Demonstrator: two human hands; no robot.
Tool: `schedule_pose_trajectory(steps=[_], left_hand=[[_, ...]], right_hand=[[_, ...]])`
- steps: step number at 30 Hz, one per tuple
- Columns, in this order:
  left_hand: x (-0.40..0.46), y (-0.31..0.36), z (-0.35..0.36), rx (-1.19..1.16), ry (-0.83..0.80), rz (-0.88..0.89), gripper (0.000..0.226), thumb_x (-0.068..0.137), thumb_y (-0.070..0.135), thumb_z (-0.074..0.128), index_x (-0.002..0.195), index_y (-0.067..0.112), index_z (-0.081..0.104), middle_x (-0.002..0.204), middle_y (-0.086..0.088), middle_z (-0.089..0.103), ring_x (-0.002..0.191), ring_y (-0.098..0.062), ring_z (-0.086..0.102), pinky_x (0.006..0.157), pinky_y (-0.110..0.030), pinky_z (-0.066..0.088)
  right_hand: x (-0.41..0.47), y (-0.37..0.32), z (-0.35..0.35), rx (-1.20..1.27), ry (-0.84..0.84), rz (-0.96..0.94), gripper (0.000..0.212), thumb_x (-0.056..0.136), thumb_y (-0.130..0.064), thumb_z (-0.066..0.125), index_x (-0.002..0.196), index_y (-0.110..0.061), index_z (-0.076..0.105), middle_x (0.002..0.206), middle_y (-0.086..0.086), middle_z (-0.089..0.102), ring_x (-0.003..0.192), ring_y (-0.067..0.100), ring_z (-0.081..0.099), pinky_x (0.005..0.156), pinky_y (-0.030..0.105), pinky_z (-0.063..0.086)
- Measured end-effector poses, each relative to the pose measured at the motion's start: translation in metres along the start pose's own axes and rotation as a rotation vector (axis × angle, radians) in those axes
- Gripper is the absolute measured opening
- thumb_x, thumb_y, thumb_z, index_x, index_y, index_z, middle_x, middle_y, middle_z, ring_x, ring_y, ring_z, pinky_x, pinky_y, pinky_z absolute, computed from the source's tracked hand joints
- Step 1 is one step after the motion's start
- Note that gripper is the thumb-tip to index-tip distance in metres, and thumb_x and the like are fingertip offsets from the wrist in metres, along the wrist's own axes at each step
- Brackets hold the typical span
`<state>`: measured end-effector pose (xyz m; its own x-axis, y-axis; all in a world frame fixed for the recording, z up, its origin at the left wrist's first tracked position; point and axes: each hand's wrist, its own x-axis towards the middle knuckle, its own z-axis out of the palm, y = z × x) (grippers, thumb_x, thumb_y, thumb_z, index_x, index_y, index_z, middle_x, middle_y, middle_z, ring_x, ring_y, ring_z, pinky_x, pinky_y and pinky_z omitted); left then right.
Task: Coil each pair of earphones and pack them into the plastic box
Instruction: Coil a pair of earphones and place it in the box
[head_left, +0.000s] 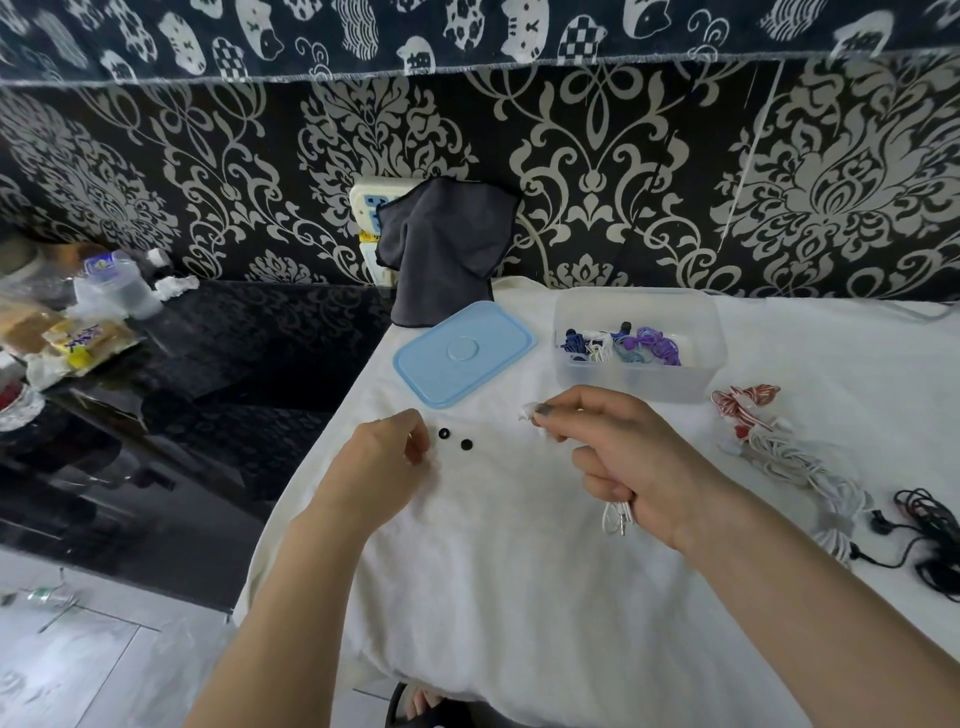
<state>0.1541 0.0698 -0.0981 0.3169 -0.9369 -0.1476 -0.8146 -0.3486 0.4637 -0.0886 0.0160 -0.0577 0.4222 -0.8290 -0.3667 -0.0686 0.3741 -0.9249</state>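
My right hand (623, 457) grips a pair of white earphones (618, 517): an earbud shows at my fingertips and the plug and cord loops hang under my palm. My left hand (387, 457) hovers with loosely curled fingers beside two small black ear pads (454, 439) on the white cloth, holding nothing I can see. The clear plastic box (639, 382) stands behind, with blue, purple and white coiled earphones inside. Its light blue lid (462, 353) lies to the left. Red-white earphones (745, 405), tangled white ones (800, 462) and black ones (924, 535) lie at the right.
A white cloth (493, 571) covers the table. A dark grey cloth (441, 249) hangs over a wall socket behind the lid. To the left, a black glossy table (218, 395) carries snack packets and a bottle. Patterned fabric lines the wall.
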Motion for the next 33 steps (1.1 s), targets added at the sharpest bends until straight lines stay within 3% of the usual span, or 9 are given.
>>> schedule_pose_trajectory(steps=[4,8,12,17,21,24,28,31,33], left_hand=[[-0.008,0.019,-0.012,-0.125,0.049,0.061,0.019,0.09,0.012,0.067,0.081,0.025,0.056,0.084,0.007,0.067,0.065,-0.013,0.063,0.049,-0.013,0.039],[-0.02,0.049,-0.021,-0.365,0.03,0.098,0.012,0.093,0.005,0.064,0.085,0.013,0.061,0.087,-0.001,0.069,0.047,-0.002,0.055,0.043,-0.013,0.031],[-0.024,0.067,-0.019,-0.507,-0.041,0.135,0.015,0.093,0.005,0.064,0.089,0.018,0.07,0.088,0.004,0.072,0.077,-0.009,0.074,0.072,-0.035,0.057],[-0.023,0.079,-0.013,-0.589,-0.099,0.184,0.014,0.095,0.009,0.065,0.089,0.019,0.073,0.087,0.006,0.072,0.081,-0.016,0.075,0.082,-0.032,0.06],[-0.023,0.089,-0.012,-0.69,-0.14,0.189,0.013,0.097,0.004,0.061,0.091,0.012,0.07,0.089,0.003,0.073,0.084,-0.018,0.076,0.077,-0.029,0.061],[-0.023,0.094,-0.012,-0.723,-0.156,0.193,0.008,0.096,0.002,0.064,0.092,0.009,0.068,0.088,-0.003,0.074,0.078,-0.018,0.075,0.073,-0.027,0.06],[-0.024,0.099,-0.012,-0.707,-0.143,0.193,0.01,0.091,0.004,0.07,0.09,0.013,0.068,0.082,-0.002,0.075,0.074,-0.015,0.073,0.078,-0.029,0.058],[-0.024,0.1,-0.011,-0.674,-0.121,0.182,0.013,0.087,0.007,0.074,0.089,0.019,0.071,0.083,-0.003,0.077,0.081,-0.025,0.073,0.077,-0.032,0.053],[-0.024,0.099,-0.01,-0.666,-0.109,0.187,0.014,0.087,0.009,0.075,0.089,0.023,0.072,0.083,-0.006,0.077,0.084,-0.035,0.07,0.075,-0.032,0.05]], right_hand=[[-0.003,-0.002,-0.001,-0.129,0.099,-0.078,0.017,0.087,-0.03,0.074,0.084,-0.014,0.072,0.055,-0.015,0.045,0.039,0.008,0.025,0.041,0.017,0.021],[-0.006,-0.005,-0.004,-0.282,0.179,-0.195,0.015,0.086,-0.037,0.074,0.08,-0.023,0.073,0.072,-0.015,0.06,0.036,0.002,0.037,0.047,0.02,0.027],[-0.007,-0.007,-0.006,-0.302,0.192,-0.208,0.017,0.086,-0.035,0.075,0.078,-0.02,0.07,0.043,-0.016,0.046,0.033,0.005,0.035,0.048,0.019,0.029],[-0.007,-0.009,-0.008,-0.188,0.154,-0.194,0.018,0.087,-0.026,0.075,0.078,-0.014,0.067,0.053,-0.013,0.053,0.034,0.01,0.029,0.041,0.017,0.024],[-0.007,-0.013,-0.009,-0.111,0.127,-0.172,0.022,0.086,-0.022,0.073,0.067,-0.017,0.065,0.092,0.028,0.064,0.036,0.009,0.031,0.043,0.021,0.027],[-0.007,-0.015,-0.011,-0.078,0.118,-0.155,0.027,0.086,-0.019,0.072,0.061,-0.02,0.063,0.1,0.027,0.069,0.039,0.012,0.027,0.043,0.022,0.035],[-0.007,-0.016,-0.015,-0.055,0.117,-0.161,0.016,0.082,-0.013,0.074,0.073,-0.014,0.061,0.101,0.035,0.064,0.036,0.009,0.03,0.042,0.021,0.022],[-0.007,-0.016,-0.016,-0.039,0.126,-0.152,0.015,0.082,-0.009,0.073,0.087,-0.018,0.062,0.096,0.021,0.072,0.037,0.007,0.034,0.06,0.029,0.042],[-0.009,-0.017,-0.016,-0.058,0.122,-0.158,0.018,0.084,-0.009,0.071,0.093,-0.024,0.069,0.091,0.01,0.075,0.037,0.006,0.035,0.066,0.033,0.042]])
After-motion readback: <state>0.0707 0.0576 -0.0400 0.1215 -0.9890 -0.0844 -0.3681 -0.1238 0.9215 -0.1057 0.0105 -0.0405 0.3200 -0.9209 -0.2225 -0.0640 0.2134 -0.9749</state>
